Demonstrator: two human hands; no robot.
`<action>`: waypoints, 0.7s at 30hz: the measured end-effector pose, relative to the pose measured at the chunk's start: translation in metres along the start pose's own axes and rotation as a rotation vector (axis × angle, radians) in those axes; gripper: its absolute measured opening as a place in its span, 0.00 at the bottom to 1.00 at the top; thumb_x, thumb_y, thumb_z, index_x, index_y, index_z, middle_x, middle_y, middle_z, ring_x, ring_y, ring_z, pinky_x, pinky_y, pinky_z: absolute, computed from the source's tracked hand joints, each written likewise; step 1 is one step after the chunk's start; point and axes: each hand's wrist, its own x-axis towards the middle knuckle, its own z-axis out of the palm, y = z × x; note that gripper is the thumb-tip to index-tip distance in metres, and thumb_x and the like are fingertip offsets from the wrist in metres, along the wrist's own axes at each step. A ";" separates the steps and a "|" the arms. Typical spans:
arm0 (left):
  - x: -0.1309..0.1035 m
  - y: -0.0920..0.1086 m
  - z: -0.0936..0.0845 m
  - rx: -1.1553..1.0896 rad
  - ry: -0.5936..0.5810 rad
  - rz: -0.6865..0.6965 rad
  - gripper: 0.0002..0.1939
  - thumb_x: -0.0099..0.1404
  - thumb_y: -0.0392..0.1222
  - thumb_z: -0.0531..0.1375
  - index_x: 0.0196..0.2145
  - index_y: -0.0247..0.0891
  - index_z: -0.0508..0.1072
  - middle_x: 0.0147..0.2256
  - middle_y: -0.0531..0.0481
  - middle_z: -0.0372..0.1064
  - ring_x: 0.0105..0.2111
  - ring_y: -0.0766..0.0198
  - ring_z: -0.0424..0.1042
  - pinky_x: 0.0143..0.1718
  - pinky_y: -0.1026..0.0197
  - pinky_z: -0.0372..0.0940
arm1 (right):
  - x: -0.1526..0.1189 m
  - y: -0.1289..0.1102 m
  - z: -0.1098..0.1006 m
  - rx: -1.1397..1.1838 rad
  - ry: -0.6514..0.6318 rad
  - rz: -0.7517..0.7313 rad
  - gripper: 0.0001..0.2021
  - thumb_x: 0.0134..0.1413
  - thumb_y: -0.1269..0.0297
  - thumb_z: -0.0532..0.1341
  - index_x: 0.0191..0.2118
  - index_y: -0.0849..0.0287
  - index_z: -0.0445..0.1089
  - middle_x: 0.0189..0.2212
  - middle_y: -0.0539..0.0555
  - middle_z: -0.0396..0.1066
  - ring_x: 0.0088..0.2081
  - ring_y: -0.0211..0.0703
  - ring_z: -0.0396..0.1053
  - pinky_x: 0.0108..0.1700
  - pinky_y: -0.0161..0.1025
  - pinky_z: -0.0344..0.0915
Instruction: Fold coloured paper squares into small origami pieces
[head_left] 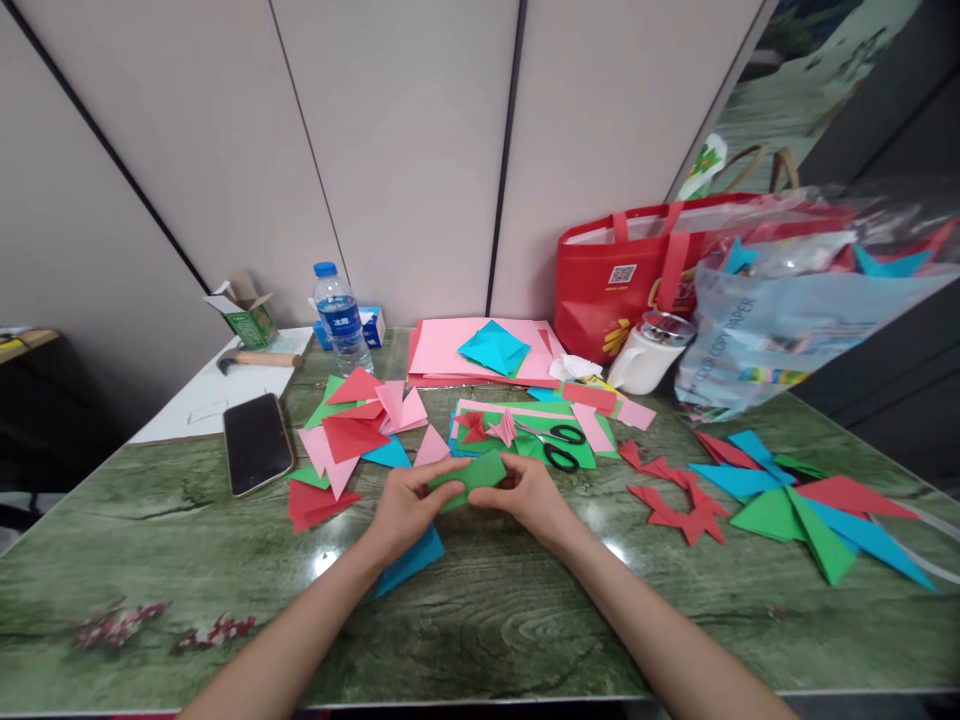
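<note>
A folded piece of green paper [484, 472] is pinched between my two hands above the front middle of the table. My left hand [412, 505] grips its left end, with the thumb on top. At the right end, my right hand [531, 495] closes thumb and fingers on the paper. Under my left wrist lies a folded blue paper [412, 562]. Left of my hands is a loose pile of folded red, pink, green and blue papers [352, 435]. Just beyond my right hand, black-handled scissors [561, 447] rest on green and pink sheets [525, 412].
A phone [257, 443], a hammer [259, 358] and a water bottle [343, 320] are at the left. Pink sheets [442, 350] lie at the back. A white mug [646, 355], red bag [600, 290] and plastic bag [780, 340] stand right, behind red paper shapes [682, 505] and folded papers [795, 500].
</note>
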 end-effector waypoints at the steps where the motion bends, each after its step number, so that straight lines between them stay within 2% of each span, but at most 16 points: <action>1: 0.001 0.000 -0.001 -0.004 -0.007 -0.005 0.13 0.51 0.38 0.63 0.38 0.43 0.77 0.38 0.51 0.75 0.38 0.53 0.74 0.41 0.57 0.67 | 0.000 -0.001 0.000 -0.001 -0.009 -0.008 0.15 0.28 0.62 0.70 0.27 0.62 0.70 0.22 0.46 0.70 0.23 0.35 0.65 0.27 0.33 0.62; 8: 0.002 0.000 -0.002 0.010 -0.016 0.004 0.13 0.52 0.38 0.63 0.38 0.43 0.77 0.38 0.50 0.75 0.37 0.54 0.74 0.41 0.58 0.67 | -0.001 -0.003 -0.001 -0.032 -0.001 0.007 0.12 0.31 0.63 0.70 0.24 0.63 0.71 0.15 0.44 0.67 0.18 0.32 0.62 0.21 0.30 0.60; 11: 0.004 -0.003 -0.004 0.041 -0.013 -0.001 0.14 0.52 0.40 0.63 0.38 0.41 0.77 0.37 0.49 0.75 0.36 0.55 0.74 0.38 0.59 0.67 | 0.000 -0.002 -0.005 0.055 -0.029 0.052 0.13 0.30 0.62 0.70 0.24 0.63 0.71 0.17 0.46 0.70 0.20 0.34 0.67 0.25 0.32 0.65; 16: 0.010 -0.012 -0.012 0.044 -0.049 -0.037 0.18 0.53 0.42 0.63 0.42 0.36 0.75 0.36 0.47 0.76 0.30 0.59 0.73 0.29 0.63 0.66 | 0.003 -0.003 -0.016 0.215 -0.121 0.151 0.14 0.35 0.59 0.69 0.29 0.64 0.72 0.23 0.52 0.74 0.26 0.40 0.73 0.32 0.35 0.70; 19: 0.011 -0.012 -0.014 0.029 -0.063 -0.031 0.18 0.53 0.41 0.62 0.43 0.36 0.74 0.38 0.46 0.75 0.32 0.59 0.73 0.31 0.62 0.67 | 0.005 -0.004 -0.019 0.226 -0.139 0.129 0.15 0.37 0.58 0.68 0.31 0.63 0.71 0.24 0.51 0.73 0.29 0.41 0.74 0.34 0.38 0.70; 21: 0.010 -0.010 -0.013 0.059 -0.071 -0.019 0.17 0.53 0.40 0.62 0.42 0.36 0.75 0.39 0.46 0.75 0.35 0.57 0.73 0.34 0.61 0.67 | 0.005 -0.004 -0.018 0.154 -0.131 0.077 0.16 0.37 0.59 0.68 0.34 0.61 0.70 0.26 0.50 0.73 0.29 0.41 0.73 0.35 0.39 0.70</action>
